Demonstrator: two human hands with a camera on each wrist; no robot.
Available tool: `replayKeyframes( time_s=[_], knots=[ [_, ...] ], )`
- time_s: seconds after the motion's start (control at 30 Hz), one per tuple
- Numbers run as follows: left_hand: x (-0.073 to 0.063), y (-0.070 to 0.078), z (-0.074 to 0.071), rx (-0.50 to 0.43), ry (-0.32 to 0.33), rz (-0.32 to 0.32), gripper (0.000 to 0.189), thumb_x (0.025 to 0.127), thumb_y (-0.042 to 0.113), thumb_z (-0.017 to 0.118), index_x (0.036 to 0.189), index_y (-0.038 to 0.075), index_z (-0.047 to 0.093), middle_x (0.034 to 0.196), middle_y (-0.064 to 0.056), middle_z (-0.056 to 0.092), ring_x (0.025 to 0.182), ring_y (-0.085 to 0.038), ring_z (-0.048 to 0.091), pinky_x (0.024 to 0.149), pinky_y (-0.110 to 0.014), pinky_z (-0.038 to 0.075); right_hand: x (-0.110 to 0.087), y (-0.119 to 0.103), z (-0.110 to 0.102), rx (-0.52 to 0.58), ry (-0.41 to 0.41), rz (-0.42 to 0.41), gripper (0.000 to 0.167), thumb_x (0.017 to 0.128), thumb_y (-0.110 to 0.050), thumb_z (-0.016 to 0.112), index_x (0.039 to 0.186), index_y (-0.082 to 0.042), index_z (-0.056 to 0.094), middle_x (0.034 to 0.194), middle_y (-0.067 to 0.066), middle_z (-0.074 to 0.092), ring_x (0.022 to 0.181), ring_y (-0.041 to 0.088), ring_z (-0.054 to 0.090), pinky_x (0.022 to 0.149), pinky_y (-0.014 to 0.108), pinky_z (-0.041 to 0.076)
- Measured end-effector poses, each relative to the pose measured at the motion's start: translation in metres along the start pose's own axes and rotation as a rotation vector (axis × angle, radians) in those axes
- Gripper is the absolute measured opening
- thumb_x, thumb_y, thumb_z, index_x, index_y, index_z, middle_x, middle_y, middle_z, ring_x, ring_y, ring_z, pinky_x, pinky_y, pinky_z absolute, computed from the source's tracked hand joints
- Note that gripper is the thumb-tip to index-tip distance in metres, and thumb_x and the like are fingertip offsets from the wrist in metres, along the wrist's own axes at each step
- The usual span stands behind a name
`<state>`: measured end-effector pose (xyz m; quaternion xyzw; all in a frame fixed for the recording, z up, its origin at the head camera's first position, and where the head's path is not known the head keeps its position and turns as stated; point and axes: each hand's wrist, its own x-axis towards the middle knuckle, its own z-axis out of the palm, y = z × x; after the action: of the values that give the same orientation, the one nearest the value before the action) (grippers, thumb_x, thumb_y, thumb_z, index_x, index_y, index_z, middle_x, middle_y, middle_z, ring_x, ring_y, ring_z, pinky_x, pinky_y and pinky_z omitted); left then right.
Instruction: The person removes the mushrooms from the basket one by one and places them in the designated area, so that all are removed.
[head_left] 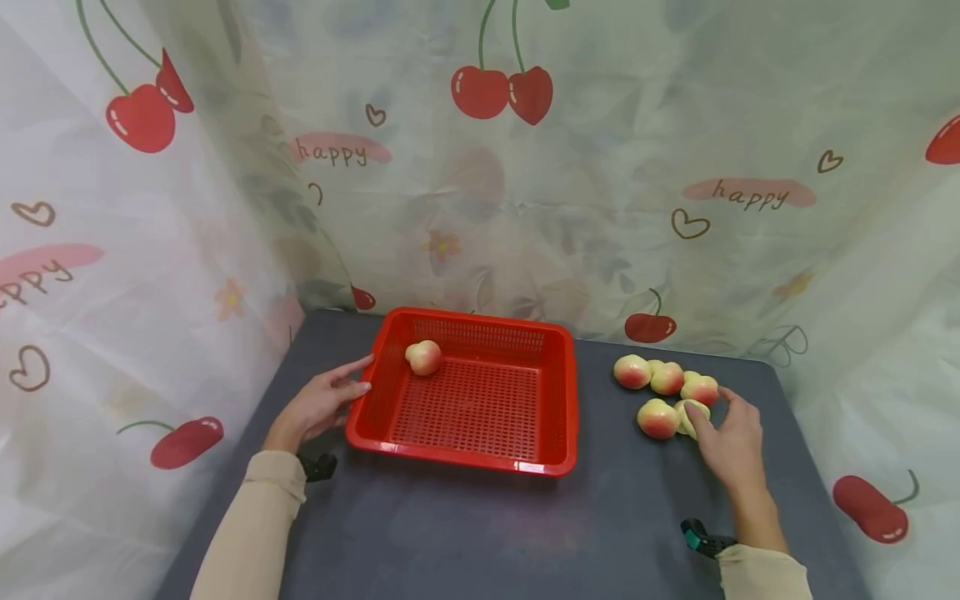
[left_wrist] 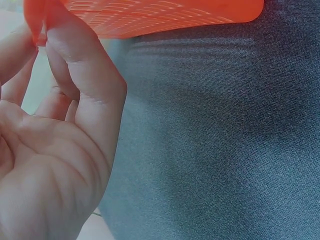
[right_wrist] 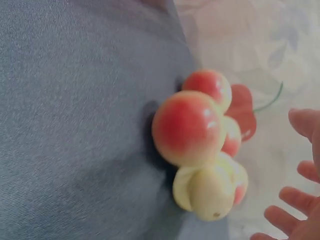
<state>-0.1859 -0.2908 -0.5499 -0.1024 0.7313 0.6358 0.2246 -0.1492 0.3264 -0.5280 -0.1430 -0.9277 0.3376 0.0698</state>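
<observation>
A red plastic basket (head_left: 463,463) with slotted sides stands on the table, and one red-and-yellow peach (head_left: 426,357) lies at its back left. My left hand (head_left: 322,404) is at the basket's left side; in the left wrist view its thumb and fingers pinch the orange-red rim (left_wrist: 35,22). Several more peaches (head_left: 657,418) lie grouped to the right of the basket. Over the nearest right-hand peach (head_left: 687,417) is my right hand (head_left: 731,442), its thumb overlapping that fruit. In the right wrist view the fingers (right_wrist: 296,199) are spread, apart from the peaches (right_wrist: 187,127).
The dark grey table (head_left: 480,533) runs up to a printed curtain (head_left: 570,208) with cherries and hearts, which hangs behind it and on both sides. Each wrist wears a dark band, the right one (head_left: 705,542) with a green part.
</observation>
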Motion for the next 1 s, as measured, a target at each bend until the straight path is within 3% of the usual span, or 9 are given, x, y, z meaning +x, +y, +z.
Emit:
replayKeyframes(
  time_s=[0.23, 0.47, 0.83, 1.0],
  knots=[
    [0.000, 0.001, 0.002, -0.001, 0.025, -0.023, 0.065, 0.097, 0.033, 0.070, 0.155, 0.041, 0.041, 0.138, -0.017, 0.060, 0.113, -0.026, 0.069, 0.090, -0.048, 0.062, 0.000, -0.020, 0.007, -0.111, -0.011, -0.082, 0.086, 0.101, -0.058, 0.051, 0.161, -0.004, 0.022, 0.160, 0.035, 0.021, 0.142, 0.060, 0.021, 0.112, 0.076, 0.023],
    [-0.001, -0.001, 0.003, 0.003, 0.028, -0.016, 0.067, 0.097, 0.032, 0.070, 0.156, 0.039, 0.039, 0.140, -0.017, 0.060, 0.110, -0.026, 0.069, 0.090, -0.048, 0.062, -0.001, -0.038, 0.014, -0.196, -0.035, -0.182, 0.097, 0.096, -0.068, 0.051, 0.164, -0.009, 0.016, 0.167, 0.033, 0.003, 0.148, 0.063, 0.010, 0.115, 0.081, 0.008],
    [0.000, 0.001, 0.002, 0.001, 0.026, -0.008, 0.065, 0.098, 0.031, 0.069, 0.156, 0.039, 0.040, 0.139, -0.017, 0.060, 0.111, -0.026, 0.069, 0.089, -0.048, 0.063, -0.002, -0.069, 0.019, -0.294, -0.077, -0.280, 0.100, 0.093, -0.076, 0.045, 0.166, -0.017, 0.008, 0.169, 0.028, -0.009, 0.152, 0.061, -0.001, 0.110, 0.087, -0.005],
    [-0.001, 0.001, 0.001, 0.008, 0.025, -0.003, 0.066, 0.098, 0.031, 0.068, 0.157, 0.039, 0.039, 0.138, -0.017, 0.061, 0.110, -0.026, 0.070, 0.089, -0.048, 0.063, -0.004, -0.082, 0.026, -0.333, -0.087, -0.322, 0.101, 0.093, -0.077, 0.046, 0.166, -0.018, 0.009, 0.170, 0.028, -0.009, 0.151, 0.063, -0.001, 0.108, 0.088, -0.004]
  ],
)
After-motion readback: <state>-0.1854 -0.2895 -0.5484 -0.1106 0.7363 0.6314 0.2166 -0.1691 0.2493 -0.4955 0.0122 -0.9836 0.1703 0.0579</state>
